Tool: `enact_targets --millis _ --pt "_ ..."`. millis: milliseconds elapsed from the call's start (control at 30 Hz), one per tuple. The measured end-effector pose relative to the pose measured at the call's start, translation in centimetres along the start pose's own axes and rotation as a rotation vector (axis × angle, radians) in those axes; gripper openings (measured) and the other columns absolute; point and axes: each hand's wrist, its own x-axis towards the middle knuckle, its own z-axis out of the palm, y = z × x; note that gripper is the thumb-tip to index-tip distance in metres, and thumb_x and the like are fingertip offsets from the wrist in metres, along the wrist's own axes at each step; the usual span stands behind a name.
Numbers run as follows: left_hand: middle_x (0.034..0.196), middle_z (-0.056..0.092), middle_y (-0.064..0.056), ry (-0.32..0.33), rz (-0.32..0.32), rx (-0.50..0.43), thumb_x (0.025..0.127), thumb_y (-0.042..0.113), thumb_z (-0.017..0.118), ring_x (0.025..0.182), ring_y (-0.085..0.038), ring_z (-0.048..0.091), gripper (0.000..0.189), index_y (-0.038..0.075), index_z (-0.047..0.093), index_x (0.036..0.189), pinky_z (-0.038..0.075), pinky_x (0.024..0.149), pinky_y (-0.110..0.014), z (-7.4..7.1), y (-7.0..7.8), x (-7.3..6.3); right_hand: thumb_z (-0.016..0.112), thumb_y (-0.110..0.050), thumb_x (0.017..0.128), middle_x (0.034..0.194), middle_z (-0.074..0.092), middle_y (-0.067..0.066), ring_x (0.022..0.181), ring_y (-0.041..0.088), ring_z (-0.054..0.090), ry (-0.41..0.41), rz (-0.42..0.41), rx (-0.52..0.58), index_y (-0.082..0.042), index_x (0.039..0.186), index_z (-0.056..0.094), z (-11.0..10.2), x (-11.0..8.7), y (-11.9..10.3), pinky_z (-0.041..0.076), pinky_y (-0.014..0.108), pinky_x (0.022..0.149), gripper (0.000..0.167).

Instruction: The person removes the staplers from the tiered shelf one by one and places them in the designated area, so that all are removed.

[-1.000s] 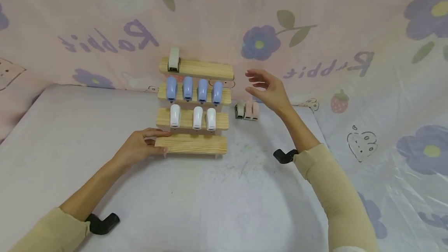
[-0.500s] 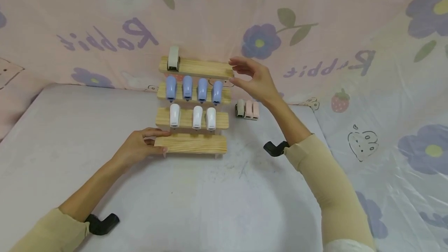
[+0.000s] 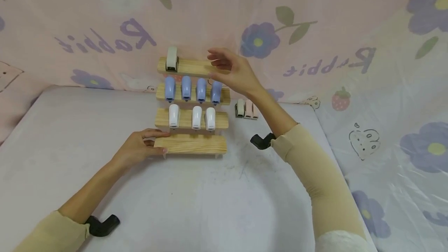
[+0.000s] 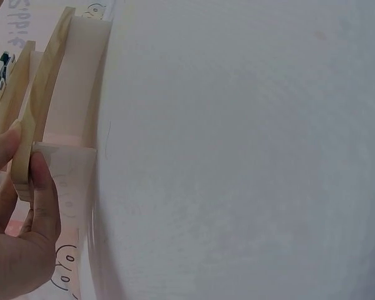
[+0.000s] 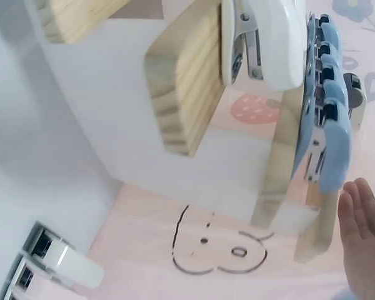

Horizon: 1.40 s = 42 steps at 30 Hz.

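Observation:
A stepped wooden rack has its lowest shelf (image 3: 190, 144) at the front; my left hand (image 3: 134, 149) grips that shelf's left end. In the left wrist view, the thumb and fingers (image 4: 42, 172) lie on either side of the board. My right hand (image 3: 236, 71) is at the right end of the top shelf (image 3: 192, 66), fingers extended and apparently holding nothing. A pale grey stapler (image 3: 172, 58) stands at that shelf's left end. Below it, several blue staplers (image 3: 186, 87) line one shelf, and three white staplers (image 3: 174, 116) the shelf under that.
On the table (image 3: 196, 205), right of the rack, stand a grey stapler (image 3: 239, 108) and two pink staplers (image 3: 248, 109), partly hidden by my right forearm. A patterned curtain (image 3: 210, 11) rises close behind the rack. Black curved pieces (image 3: 103, 225) stick out at both cuffs.
My right hand has moved left, from beside the rack to over the top shelf's right end. My left hand keeps its grip on the lowest shelf. The staplers stay in place.

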Motion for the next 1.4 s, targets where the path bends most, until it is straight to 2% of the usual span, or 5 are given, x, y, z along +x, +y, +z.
enact_targets --millis 400,833,1133,1267,1400 --pt "0.148 0.044 -0.016 -0.003 -0.008 -0.022 0.08 0.025 0.085 0.111 -0.032 0.06 0.057 0.01 0.065 0.132 0.051 0.08 -0.025 -0.1 0.0 -0.1 0.073 -0.002 0.088 0.132 0.057 0.026 0.12 0.037 0.056 -0.056 0.035 0.013 0.005 0.142 0.047 2.3 2.7 0.0 0.044 0.039 0.104 0.06" --pt "0.148 0.044 -0.015 -0.001 0.002 -0.037 0.08 0.023 0.085 0.11 -0.032 0.061 0.056 0.01 0.066 0.131 0.052 0.08 -0.025 0.0 -0.3 0.1 0.073 -0.002 0.088 0.133 0.056 0.027 0.122 0.038 0.055 -0.062 0.014 0.075 0.005 0.142 0.045 4.3 4.2 -0.5 0.044 0.035 0.104 0.061" --pt "0.149 0.043 -0.017 0.01 -0.005 -0.005 0.08 0.024 0.085 0.115 -0.036 0.057 0.056 0.011 0.066 0.132 0.049 0.084 -0.029 -0.1 -0.2 -0.3 0.074 -0.008 0.087 0.139 0.054 0.017 0.125 0.024 0.055 -0.094 0.113 0.051 -0.003 0.148 0.041 5.6 5.6 -0.8 0.042 0.024 0.103 0.07" --pt "0.149 0.043 -0.016 0.014 -0.006 0.001 0.081 0.023 0.084 0.116 -0.037 0.057 0.056 0.012 0.066 0.132 0.05 0.084 -0.029 -0.2 -0.2 -0.2 0.075 -0.008 0.086 0.14 0.053 0.015 0.125 0.024 0.054 -0.112 0.099 0.018 -0.002 0.148 0.041 5.9 6.0 -1.0 0.041 0.024 0.103 0.071" --pt "0.149 0.042 -0.017 0.011 0.001 0.005 0.081 0.023 0.084 0.117 -0.037 0.057 0.056 0.011 0.065 0.133 0.05 0.083 -0.027 -0.4 -0.2 -0.1 0.078 -0.007 0.085 0.142 0.051 0.014 0.125 0.024 0.052 -0.127 0.061 -0.039 -0.001 0.148 0.041 6.4 6.8 0.0 0.042 0.026 0.102 0.073"
